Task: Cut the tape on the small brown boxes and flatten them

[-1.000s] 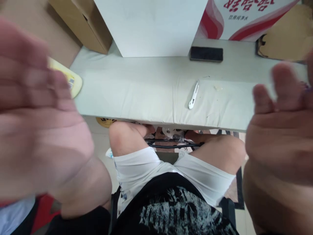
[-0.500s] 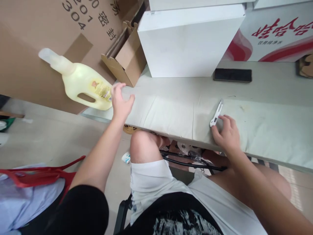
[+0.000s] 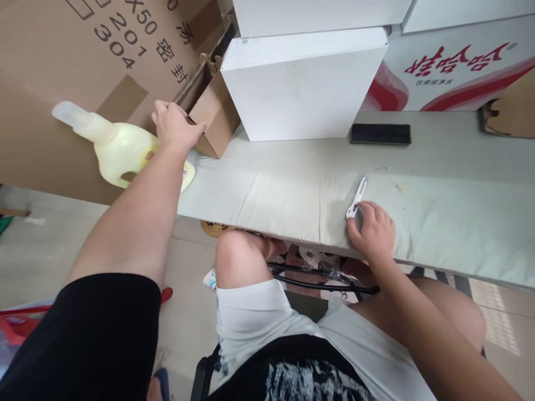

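My left hand (image 3: 178,125) is at the left end of a small open cardboard box (image 3: 219,120). Its thumb lies against the box's front wall and the fingers curl around the end, where their tips are partly hidden. Below my left forearm, a pale yellow bottle (image 3: 115,147) with a handle leans on its side, partly covered by the arm. On the cloth-covered table, my right hand (image 3: 373,228) pinches the lower end of a white utility knife (image 3: 357,196) between thumb and fingers. The knife's tip points away from me.
A white box (image 3: 301,89) stands behind the table's middle, beside a printed water carton (image 3: 451,72). In front of them lies a dark flat oblong object (image 3: 380,134). A large brown carton (image 3: 75,72) rises at the left. A brown cardboard piece (image 3: 512,114) sits far right.
My left hand has moved from beside the yellow bottle's base up and away to the small cardboard box. My right hand stays at the knife. The view has shifted slightly.
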Tool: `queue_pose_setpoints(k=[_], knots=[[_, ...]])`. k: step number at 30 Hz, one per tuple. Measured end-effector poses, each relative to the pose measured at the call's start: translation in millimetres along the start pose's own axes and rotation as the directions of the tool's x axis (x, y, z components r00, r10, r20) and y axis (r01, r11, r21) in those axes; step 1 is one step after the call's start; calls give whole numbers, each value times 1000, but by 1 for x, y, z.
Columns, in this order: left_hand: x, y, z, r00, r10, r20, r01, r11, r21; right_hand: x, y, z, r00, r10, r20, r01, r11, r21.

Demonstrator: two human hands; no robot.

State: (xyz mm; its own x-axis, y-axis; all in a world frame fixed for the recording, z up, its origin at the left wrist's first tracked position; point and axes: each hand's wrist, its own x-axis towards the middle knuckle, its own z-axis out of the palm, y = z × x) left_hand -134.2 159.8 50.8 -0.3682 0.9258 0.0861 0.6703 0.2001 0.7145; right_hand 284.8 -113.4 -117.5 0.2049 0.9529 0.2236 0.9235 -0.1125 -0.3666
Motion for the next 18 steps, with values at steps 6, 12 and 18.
queue_pose_setpoints(k=[6, 12, 18], knots=[[-21, 2, -1, 997, 80, 11, -80, 975, 207, 0, 2, 4, 1000, 7, 0, -7, 1000, 19], [-35, -3, -16, 975, 193, 108, -221, 851, 476, 1, 6, 9, 1000, -6, -11, 6, 999, 32], [-52, 3, -20, 912, 360, 197, -407, 728, 552, 1, 8, 10, 999, -19, -28, 20, 1000, 12]])
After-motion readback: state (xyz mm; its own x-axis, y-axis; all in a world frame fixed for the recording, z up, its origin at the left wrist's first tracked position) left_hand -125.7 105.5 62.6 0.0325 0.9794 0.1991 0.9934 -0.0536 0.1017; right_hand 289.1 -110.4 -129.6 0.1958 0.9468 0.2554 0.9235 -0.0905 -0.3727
